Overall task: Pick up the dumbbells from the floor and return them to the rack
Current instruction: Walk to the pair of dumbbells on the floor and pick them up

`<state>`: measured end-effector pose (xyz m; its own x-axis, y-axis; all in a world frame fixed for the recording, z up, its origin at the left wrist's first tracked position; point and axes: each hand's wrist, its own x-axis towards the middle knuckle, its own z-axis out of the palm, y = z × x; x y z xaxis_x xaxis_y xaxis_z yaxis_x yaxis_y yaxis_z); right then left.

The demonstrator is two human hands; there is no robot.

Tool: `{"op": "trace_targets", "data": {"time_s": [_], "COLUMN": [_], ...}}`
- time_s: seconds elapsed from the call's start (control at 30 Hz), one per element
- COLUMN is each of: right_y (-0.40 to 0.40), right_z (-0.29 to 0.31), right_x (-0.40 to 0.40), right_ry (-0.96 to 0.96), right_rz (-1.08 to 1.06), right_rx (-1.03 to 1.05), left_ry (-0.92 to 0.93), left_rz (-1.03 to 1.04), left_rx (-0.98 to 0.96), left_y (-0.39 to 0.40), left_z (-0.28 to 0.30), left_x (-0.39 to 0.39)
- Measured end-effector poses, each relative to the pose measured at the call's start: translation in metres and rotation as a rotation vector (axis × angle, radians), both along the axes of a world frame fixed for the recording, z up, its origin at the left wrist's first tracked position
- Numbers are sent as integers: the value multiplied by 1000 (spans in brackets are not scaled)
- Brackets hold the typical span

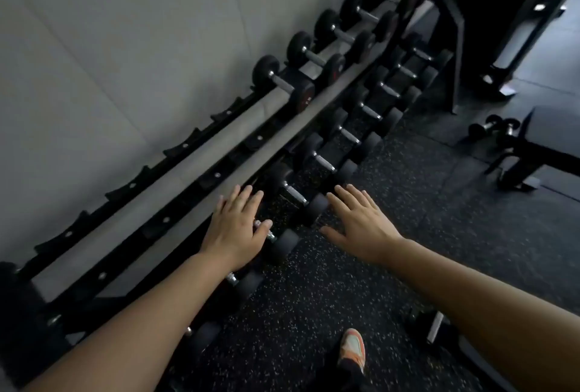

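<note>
From the head camera, a long black metal dumbbell rack (175, 184) with grey rails runs diagonally along a pale grey wall (103, 46). Its upper tier holds a row of black round-headed dumbbells with silver handles (332, 30) toward the far end, while the black cradles nearer the camera stand bare. Below and in front of the rack, a line of black dumbbells with chrome grips (342, 137) lies on the dark speckled rubber floor (314, 297), one beside the next, their handles pointing across the row.

The left hand (236, 231) reaches forward palm down, fingers spread and slightly bent, hovering over the chrome handle of a near dumbbell (284, 242); whether the thumb actually touches the handle I cannot tell, and the hand has nothing gripped. The right hand (361, 225) is likewise flat and splayed wide, palm down, holding nothing, above the floor just beside the black head of the next dumbbell (314, 209) in the line. Both bare forearms stretch in from the bottom corners.

An orange and white sports shoe (353, 348) stands on the floor near the bottom edge. To the right, a black bench frame (518, 165) sits well apart from the row, with another small dumbbell (489, 127) next to it
</note>
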<state>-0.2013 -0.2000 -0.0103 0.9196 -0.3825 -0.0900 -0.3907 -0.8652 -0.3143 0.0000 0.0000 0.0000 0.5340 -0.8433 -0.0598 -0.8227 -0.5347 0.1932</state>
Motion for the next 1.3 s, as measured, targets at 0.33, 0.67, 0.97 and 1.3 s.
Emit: {"op": "trace_targets", "data": {"time_s": [0.33,0.67,0.97,1.3], "right_y": [-63,-103,-185,-287], "right_z": [-53,-71,-76,-73], "right_x": [-123,-158,-105,-29], "right_ry": [126,119,167,206], "right_rz": [-303,-528,-650,-764], "right_rx": [118,195,166,134], "left_ry": [101,182,162,200], "left_rz": [-249,-443,-647,-787], "left_rx": [70,124,96,150], "left_y": [-128,-222,-331,-465], "left_z": [-48,-69,-87,-93], "left_x": [-83,-96,-44,23]}}
